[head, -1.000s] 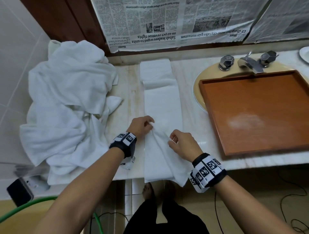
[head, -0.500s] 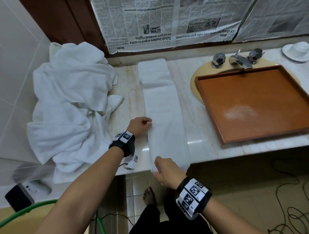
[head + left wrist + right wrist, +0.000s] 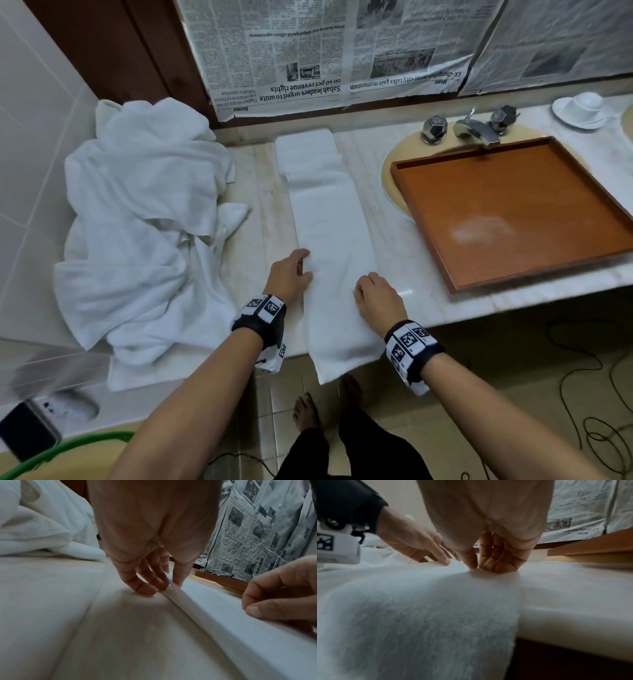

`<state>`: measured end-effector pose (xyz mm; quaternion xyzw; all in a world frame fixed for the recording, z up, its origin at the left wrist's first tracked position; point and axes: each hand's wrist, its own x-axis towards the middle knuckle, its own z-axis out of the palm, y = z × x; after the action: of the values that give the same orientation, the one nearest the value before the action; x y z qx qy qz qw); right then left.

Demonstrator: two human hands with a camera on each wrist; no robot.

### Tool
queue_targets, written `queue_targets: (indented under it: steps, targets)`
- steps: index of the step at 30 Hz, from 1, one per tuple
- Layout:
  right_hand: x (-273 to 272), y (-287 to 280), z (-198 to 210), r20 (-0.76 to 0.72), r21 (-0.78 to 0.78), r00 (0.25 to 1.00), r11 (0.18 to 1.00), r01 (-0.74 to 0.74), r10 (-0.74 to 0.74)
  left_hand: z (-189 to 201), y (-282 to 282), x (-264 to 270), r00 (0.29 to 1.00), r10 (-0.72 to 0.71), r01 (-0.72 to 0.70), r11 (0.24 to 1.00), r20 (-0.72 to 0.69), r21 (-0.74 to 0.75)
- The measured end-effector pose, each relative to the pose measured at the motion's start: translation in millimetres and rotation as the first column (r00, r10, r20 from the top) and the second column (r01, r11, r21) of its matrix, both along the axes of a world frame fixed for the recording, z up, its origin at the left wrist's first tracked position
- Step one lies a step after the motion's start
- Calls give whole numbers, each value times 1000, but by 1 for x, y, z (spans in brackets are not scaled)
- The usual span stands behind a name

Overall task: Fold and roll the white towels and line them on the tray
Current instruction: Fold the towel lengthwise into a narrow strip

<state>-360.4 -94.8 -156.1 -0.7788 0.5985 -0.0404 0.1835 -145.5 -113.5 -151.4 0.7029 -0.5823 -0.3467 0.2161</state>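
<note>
A long folded white towel (image 3: pixel 329 226) lies as a strip down the marble counter (image 3: pixel 404 274), and its near end hangs over the front edge. My left hand (image 3: pixel 305 270) is at the strip's left edge; in the left wrist view, this left hand (image 3: pixel 169 586) pinches that edge with the thumb on top. My right hand (image 3: pixel 359 291) sits knuckles-up on the strip's right side. The right wrist view shows this right hand (image 3: pixel 476 568) with curled fingertips and thumb pinching the cloth. The wooden tray (image 3: pixel 513 212) lies to the right with nothing in it.
A big heap of loose white towels (image 3: pixel 144 222) fills the counter's left end against the tiled wall. The tray rests over a sink below the taps (image 3: pixel 472 130). A cup and saucer (image 3: pixel 582 106) stand at the far right. Cables (image 3: pixel 599 428) lie on the floor.
My right hand let go of the towel's hanging end at the counter's front edge and moved up onto the strip. The strip now lies flatter. My left hand stayed at the left edge.
</note>
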Motion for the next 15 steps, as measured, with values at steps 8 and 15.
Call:
queue_targets:
  steps: [8,15]
  targets:
    - [-6,-11,-1,3,-10,999,999,38,-38,-4,4,0,999,23,-23,1000,34,-11]
    - [-11,-12,-3,48,-17,994,995,95,-94,-6,9,-5,997,60,-59,998,43,-31]
